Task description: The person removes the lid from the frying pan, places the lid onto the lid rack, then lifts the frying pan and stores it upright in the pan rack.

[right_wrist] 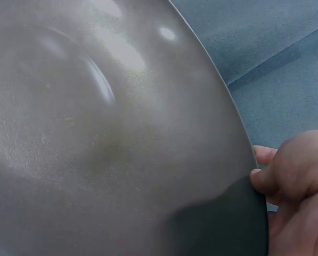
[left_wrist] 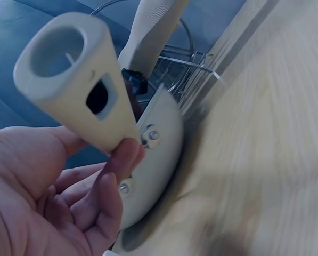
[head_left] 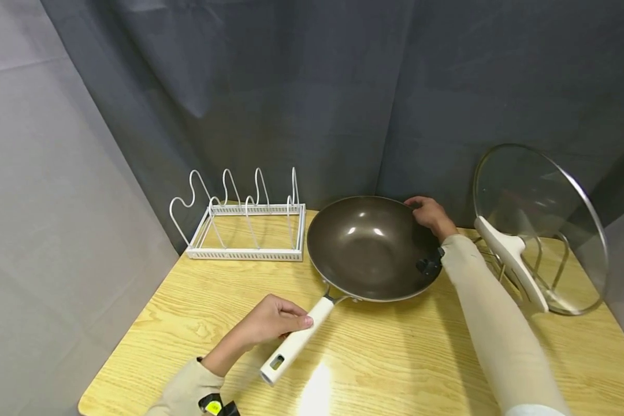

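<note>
A wok with a dark inside and a pale outside is at the middle of the table, its cream handle toward the front left. My left hand pinches that handle between thumb and fingers; the left wrist view shows the handle's hollow end close up. At the far right rim, my right hand grips the edge, thumb on the rim and fingers behind it, as the right wrist view shows. Parts of the right fingers are hidden behind the wok.
A white wire rack with upright loops stands at the back left, close beside the wok. To the right, a glass lid with a cream handle leans upright in a metal wire stand. Dark curtain hangs behind the wooden table.
</note>
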A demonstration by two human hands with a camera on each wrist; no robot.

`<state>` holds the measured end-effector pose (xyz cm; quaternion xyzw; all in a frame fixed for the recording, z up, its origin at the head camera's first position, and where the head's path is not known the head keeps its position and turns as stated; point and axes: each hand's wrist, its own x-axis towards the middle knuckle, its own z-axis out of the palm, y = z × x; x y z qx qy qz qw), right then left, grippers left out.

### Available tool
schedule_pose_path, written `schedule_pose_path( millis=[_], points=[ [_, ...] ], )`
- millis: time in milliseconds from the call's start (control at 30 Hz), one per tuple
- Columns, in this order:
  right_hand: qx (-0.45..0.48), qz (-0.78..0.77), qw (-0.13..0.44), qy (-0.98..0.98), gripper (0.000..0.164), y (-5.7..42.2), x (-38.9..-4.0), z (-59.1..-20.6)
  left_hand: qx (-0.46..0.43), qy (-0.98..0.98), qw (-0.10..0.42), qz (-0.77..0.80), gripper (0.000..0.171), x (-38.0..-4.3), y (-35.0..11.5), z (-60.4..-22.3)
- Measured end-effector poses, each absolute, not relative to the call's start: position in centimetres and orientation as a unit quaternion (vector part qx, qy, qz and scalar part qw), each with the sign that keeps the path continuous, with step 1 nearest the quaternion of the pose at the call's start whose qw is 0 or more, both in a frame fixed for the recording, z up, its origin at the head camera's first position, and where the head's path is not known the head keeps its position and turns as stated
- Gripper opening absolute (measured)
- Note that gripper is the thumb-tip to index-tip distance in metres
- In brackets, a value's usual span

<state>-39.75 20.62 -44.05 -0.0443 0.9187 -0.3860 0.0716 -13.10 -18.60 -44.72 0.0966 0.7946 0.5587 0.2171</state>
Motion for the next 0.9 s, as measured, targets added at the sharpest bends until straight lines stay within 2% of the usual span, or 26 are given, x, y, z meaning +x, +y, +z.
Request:
schedule_pose_path(
  millis=[333,533,900],
  points=[
    [-0.063,-0.354,0.054,0.932,0.05,19.7,-40.6,-44.0,0.092,0.758,0.232,0.603,0.032,-12.3,-16.9,-45.3],
    [-0.099,-0.34,0.062,0.933,0.038,19.7,-41.7,-44.4,0.096,0.743,0.235,0.619,0.031,-11.7,-16.1,-45.5],
    [-0.151,-0.366,0.103,0.913,0.051,19.6,-43.4,-45.2,0.087,0.743,0.209,0.63,0.031,-10.8,-14.2,-46.0]
  ],
)
